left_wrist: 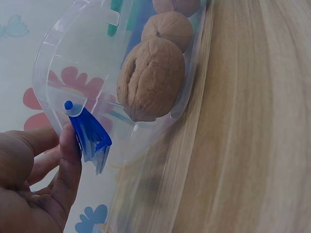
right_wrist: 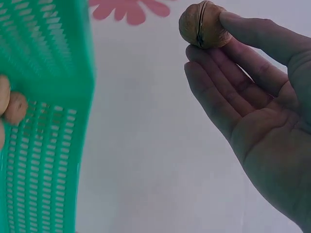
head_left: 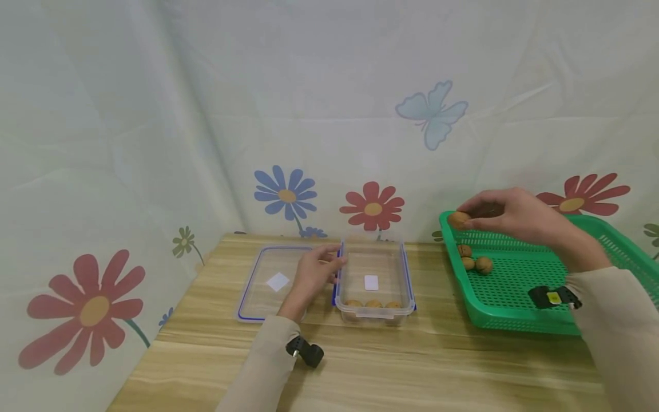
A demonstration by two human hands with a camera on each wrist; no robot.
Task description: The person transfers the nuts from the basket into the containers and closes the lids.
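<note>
Sitting nearest, three walnuts (head_left: 373, 304) line the near end of that clear box (head_left: 370, 263), its lid (head_left: 265, 286) flat just left! The left hand (head_left: 314, 272) touches the side by a blue latch (left_wrist: 91, 133), fingers bent; whether they grip, I can't tell. Farther off, the right hand (head_left: 525, 217) pinches a walnut (head_left: 457, 220) by the far left corner of the green basket (head_left: 520, 286), loose walnuts (head_left: 484, 265) inside, flowered cloth (head_left: 329, 126) behind.

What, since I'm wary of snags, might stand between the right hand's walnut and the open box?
Nothing visible: the walnut is clear of the green basket, and the lid and left hand are both at the left side of the box.
</note>
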